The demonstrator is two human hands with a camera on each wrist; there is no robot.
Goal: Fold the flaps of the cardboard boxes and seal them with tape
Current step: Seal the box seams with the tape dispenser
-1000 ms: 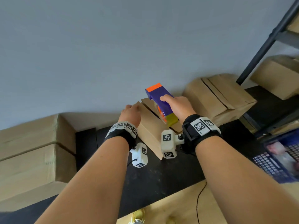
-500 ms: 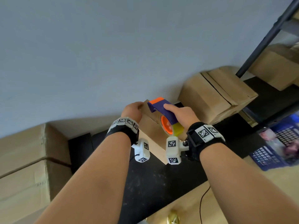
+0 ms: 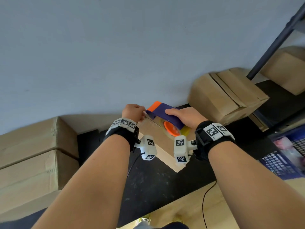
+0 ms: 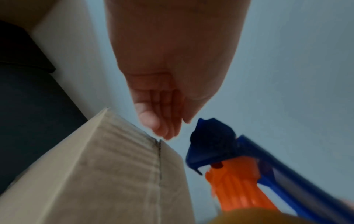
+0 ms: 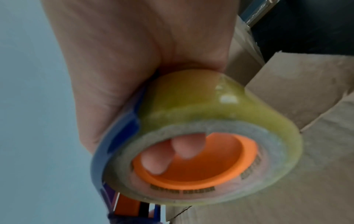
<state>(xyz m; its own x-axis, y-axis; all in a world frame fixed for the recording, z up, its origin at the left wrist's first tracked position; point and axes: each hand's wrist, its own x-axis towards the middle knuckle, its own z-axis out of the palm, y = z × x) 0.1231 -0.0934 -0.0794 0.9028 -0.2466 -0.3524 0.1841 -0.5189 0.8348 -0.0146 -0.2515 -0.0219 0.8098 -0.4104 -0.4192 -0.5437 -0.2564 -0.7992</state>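
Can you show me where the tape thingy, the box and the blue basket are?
Purple and orange plastic tape dispenser (image 3: 166, 113): head view, on its purple top.
Brown cardboard box (image 4: 118, 174): left wrist view, on its side wall.
Blue plastic mesh basket (image 3: 279, 164): head view, on its front wall.

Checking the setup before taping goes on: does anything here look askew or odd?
Only the cardboard box by the shelf post: its top flaps overlap unevenly, not flush. The right hand holds the tape dispenser normally.

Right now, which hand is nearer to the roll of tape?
Right. The right hand grips the tape dispenser, with fingers curled into the core of the tape roll. The left hand is at the dispenser's front tip, farther from the roll.
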